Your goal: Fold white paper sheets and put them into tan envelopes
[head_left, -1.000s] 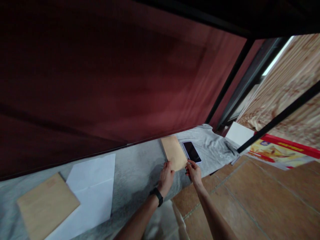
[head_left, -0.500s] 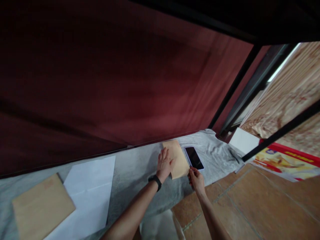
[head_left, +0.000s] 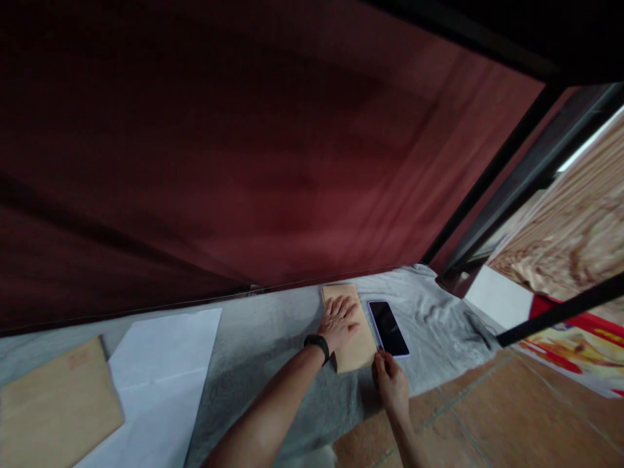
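A narrow brown kraft envelope (head_left: 361, 338), which looks folded, lies on the grey cloth (head_left: 273, 318). My left hand (head_left: 340, 323) rests flat on its upper left part, fingers spread; a black band circles that wrist. At the envelope's lower right corner, my right hand (head_left: 391, 380) is closed, thumb and fingers pinched together on the edge. Just right of the envelope is a phone (head_left: 389, 329) with a dark screen and pale case, close above my right fingertips. The undersides of both hands are hidden.
To the left, a larger brown envelope (head_left: 58, 396) with faint red print overlaps white paper sheets (head_left: 160, 383). A dark red panel (head_left: 273, 195) rises behind the cloth. On the right are a black bar (head_left: 560, 312), a colourful printed box (head_left: 580, 348) and the tiled floor (head_left: 517, 403).
The view has shifted slightly. My left hand has moved further onto the envelope, its fingers now spread across it. My right hand stays at the lower right corner.
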`<state>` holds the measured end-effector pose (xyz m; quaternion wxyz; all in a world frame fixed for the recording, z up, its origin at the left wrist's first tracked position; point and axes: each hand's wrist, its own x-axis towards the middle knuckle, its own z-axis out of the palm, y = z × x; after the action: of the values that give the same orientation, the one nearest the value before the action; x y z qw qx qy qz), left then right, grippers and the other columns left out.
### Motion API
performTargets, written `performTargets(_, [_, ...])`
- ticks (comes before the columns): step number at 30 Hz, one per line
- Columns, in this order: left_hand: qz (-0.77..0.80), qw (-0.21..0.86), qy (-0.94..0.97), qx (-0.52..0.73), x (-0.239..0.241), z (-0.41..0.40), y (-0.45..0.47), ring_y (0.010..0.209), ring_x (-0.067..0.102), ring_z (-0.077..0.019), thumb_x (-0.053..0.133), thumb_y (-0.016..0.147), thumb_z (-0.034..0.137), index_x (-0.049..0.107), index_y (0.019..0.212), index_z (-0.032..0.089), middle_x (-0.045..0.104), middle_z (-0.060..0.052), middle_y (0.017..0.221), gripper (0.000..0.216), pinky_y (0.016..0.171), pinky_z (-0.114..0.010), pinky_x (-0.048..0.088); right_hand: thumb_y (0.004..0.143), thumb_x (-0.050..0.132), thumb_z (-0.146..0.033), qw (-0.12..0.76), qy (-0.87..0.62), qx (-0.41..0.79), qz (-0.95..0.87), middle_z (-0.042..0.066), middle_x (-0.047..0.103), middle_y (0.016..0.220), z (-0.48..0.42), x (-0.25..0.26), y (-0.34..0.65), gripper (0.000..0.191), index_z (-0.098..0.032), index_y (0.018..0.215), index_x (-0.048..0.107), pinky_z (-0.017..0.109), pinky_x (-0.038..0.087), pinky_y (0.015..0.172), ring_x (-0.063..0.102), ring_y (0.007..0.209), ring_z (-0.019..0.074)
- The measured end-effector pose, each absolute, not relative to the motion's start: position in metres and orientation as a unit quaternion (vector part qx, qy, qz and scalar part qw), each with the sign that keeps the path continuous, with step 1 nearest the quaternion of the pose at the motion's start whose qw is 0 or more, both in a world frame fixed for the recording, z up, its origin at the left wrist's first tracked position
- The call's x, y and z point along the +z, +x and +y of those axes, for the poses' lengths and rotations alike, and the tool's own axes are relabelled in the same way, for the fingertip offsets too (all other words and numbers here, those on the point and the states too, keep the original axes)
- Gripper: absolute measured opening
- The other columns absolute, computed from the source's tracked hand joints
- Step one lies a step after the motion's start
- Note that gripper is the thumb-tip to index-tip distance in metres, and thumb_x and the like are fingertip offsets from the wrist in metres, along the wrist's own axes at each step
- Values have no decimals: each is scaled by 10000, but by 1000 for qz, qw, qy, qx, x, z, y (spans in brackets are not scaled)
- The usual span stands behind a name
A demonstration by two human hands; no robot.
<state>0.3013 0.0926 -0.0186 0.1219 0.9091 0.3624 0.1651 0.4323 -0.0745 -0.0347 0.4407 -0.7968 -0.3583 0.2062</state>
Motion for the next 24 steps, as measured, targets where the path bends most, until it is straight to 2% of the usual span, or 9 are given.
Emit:
performTargets(7, [390, 108, 894, 190, -28, 79, 302, 1508, 220, -275, 433, 988, 451, 386, 1514, 281, 347, -45, 1616, 556, 1234, -584, 64, 868, 456, -607, 429, -803, 219, -352, 108, 765, 1092, -76, -39, 431, 565, -203, 1147, 733, 343, 551, 789, 720, 1002, 306])
performTargets(11, [404, 109, 888, 190, -33, 74, 302, 1513, 206, -283, 434, 988, 446, 368, 1527, 293, 350, -50, 1613, 565, 1226, -614, 62, 869, 452, -601, 419, -805, 227, -353, 110, 744, 1161, -77, -38, 431, 580, -197, 1176, 735, 346, 549, 823, 708, 1052, 310])
performTargets(16, [412, 123, 886, 176, -26, 76, 302, 1513, 216, -285, 450, 978, 467, 391, 1515, 278, 366, -60, 1605, 573, 1228, -607, 86, 872, 445, -597, 417, -804, 231, -356, 113, 741, 1171, -77, -38, 432, 594, -182, 1189, 729, 348, 533, 884, 691, 1098, 307])
performTargets(19, [412, 123, 886, 176, -17, 68, 298, 1516, 215, -293, 472, 970, 455, 404, 1510, 254, 366, -76, 1604, 580, 1231, -584, 128, 868, 436, -611, 408, -811, 228, -352, 123, 744, 1156, -75, -36, 432, 620, -171, 1201, 720, 359, 535, 863, 699, 1072, 316])
performTargets(24, [406, 126, 882, 203, -10, 12, 246, 1525, 197, -275, 463, 975, 358, 268, 1566, 275, 243, -58, 1655, 627, 1223, -547, 190, 866, 423, -639, 426, -806, 213, -352, 145, 767, 1013, -78, -33, 430, 688, -132, 1255, 679, 371, 539, 779, 715, 950, 322])
